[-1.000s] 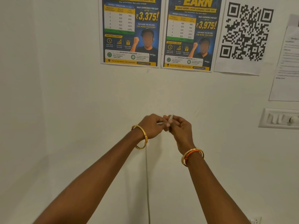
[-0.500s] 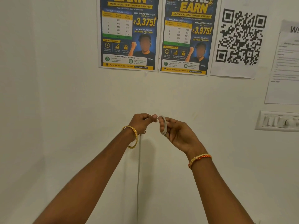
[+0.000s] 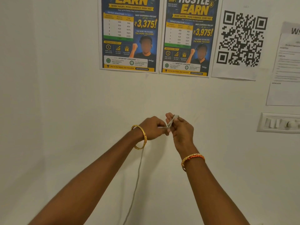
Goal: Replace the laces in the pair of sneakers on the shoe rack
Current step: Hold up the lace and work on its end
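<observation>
I hold a pale grey shoelace point(image 3: 172, 121) up in front of a white wall. My right hand point(image 3: 182, 132) has a few turns of the lace wound round its raised fingers. My left hand point(image 3: 151, 128) pinches the lace just beside them, fingers curled. From under my left hand the rest of the lace hangs straight down point(image 3: 138, 176) and leaves the bottom of the view. Both wrists wear gold bangles. No sneakers and no shoe rack are in view.
Two blue and yellow posters point(image 3: 129, 34) point(image 3: 188, 38), a QR-code sheet point(image 3: 241, 39) and a printed notice point(image 3: 287, 65) are stuck on the wall above. A white switch panel point(image 3: 279, 123) sits at the right.
My hands have come back together after being slightly apart, and another turn of lace lies round my right fingers. The view has tilted up a little.
</observation>
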`<state>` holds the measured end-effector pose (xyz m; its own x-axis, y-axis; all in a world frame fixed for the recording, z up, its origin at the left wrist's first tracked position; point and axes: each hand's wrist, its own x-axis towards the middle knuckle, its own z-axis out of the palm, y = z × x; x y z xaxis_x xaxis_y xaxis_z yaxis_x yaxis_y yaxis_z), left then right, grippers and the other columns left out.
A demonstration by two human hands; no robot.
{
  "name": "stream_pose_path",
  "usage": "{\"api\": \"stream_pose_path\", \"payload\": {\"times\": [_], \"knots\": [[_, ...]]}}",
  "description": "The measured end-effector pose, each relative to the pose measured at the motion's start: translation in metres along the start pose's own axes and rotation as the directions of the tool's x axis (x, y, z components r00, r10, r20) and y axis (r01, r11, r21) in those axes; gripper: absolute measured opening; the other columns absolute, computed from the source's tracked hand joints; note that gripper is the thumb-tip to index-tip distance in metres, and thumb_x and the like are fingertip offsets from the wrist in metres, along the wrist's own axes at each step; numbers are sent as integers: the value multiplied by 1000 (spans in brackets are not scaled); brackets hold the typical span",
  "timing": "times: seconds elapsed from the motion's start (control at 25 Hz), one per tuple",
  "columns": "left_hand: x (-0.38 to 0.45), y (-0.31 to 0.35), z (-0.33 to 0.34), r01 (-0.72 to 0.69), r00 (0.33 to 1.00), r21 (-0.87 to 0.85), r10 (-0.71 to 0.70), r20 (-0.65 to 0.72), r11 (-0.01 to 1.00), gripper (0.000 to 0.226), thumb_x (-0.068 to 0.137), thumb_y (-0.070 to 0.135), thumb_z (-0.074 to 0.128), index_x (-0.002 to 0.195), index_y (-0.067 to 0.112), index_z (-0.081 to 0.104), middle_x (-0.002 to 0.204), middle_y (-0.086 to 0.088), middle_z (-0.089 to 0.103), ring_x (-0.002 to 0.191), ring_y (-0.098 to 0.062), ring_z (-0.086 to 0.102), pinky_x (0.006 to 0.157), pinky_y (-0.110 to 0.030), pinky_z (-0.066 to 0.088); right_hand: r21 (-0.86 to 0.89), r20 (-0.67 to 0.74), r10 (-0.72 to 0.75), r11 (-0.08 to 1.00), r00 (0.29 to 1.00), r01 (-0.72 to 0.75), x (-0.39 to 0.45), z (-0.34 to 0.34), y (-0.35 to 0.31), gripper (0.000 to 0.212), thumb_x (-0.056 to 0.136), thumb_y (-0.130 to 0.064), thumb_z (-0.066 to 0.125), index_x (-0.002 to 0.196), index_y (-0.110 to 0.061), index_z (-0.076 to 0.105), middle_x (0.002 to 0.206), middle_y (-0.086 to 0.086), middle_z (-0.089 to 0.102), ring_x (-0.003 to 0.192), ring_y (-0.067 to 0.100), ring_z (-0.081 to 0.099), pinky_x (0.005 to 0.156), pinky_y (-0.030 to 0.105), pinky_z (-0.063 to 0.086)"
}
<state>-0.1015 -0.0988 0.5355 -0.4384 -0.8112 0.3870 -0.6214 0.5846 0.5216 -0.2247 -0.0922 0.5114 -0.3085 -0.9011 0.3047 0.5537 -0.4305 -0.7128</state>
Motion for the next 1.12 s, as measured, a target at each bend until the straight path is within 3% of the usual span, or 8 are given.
{"api": "stream_pose_path", "payload": {"times": [0.2,0.4,0.56,0.72,0.8,0.88,1.0,1.12], "knots": [[10,-4,-13,-9,974,-51,-3,-228,999,21,89,31,61,80,14,69,60,9,55,56,-3,46,52,-16,31,-479,152,-20,873,988,92,-4,-1,-3,19,91,1,48,91,-5,66,85,10,70,75,16,69,72,23,57],[14,-14,-8,-9,928,-171,-56,-369,985,22,83,33,69,85,11,73,67,5,62,61,-4,51,57,-15,37,-672,191,260,738,947,-67,-3,7,-28,24,87,7,39,94,5,62,74,13,64,63,17,59,65,25,55],[16,-22,-13,-10,933,-392,-132,-334,920,23,82,36,69,82,12,72,63,1,56,56,-10,45,53,-19,37,-414,285,481,842,829,-346,-3,4,-38,30,82,6,30,88,4,60,68,8,56,50,10,49,52,19,46],[8,-21,-6,142,954,-541,-260,-148,829,25,90,38,58,77,19,69,60,2,38,50,-11,29,45,-19,32,-40,373,426,895,825,-444,-7,6,-35,29,87,6,31,95,5,59,72,9,62,58,12,58,53,20,52],[0,-21,2,214,966,-551,-259,-3,807,30,93,40,53,77,20,69,62,2,36,48,-10,27,42,-19,30,155,357,324,905,876,-397,-8,10,-32,25,92,7,34,97,7,58,82,14,67,68,19,68,63,26,58],[-8,-18,9,216,976,-464,-201,82,859,32,95,40,49,86,17,70,63,2,36,47,-9,29,41,-18,31,220,272,182,944,945,-246,-3,14,-28,25,94,8,33,97,8,57,92,17,69,82,22,71,77,29,59],[-15,-9,9,115,993,-314,-97,74,942,32,97,36,47,92,15,70,60,2,37,47,-9,29,40,-17,29,-30,145,-16,999,989,20,2,13,-16,28,95,12,32,97,1,58,102,17,67,96,25,68,85,30,56],[-13,-1,-9,34,999,-230,-32,14,973,29,96,30,51,89,10,71,43,11,40,38,-4,32,42,-14,28,-419,166,-111,891,980,172,2,0,0,27,95,7,36,106,-5,58,105,12,67,99,20,67,85,26,54]]}}
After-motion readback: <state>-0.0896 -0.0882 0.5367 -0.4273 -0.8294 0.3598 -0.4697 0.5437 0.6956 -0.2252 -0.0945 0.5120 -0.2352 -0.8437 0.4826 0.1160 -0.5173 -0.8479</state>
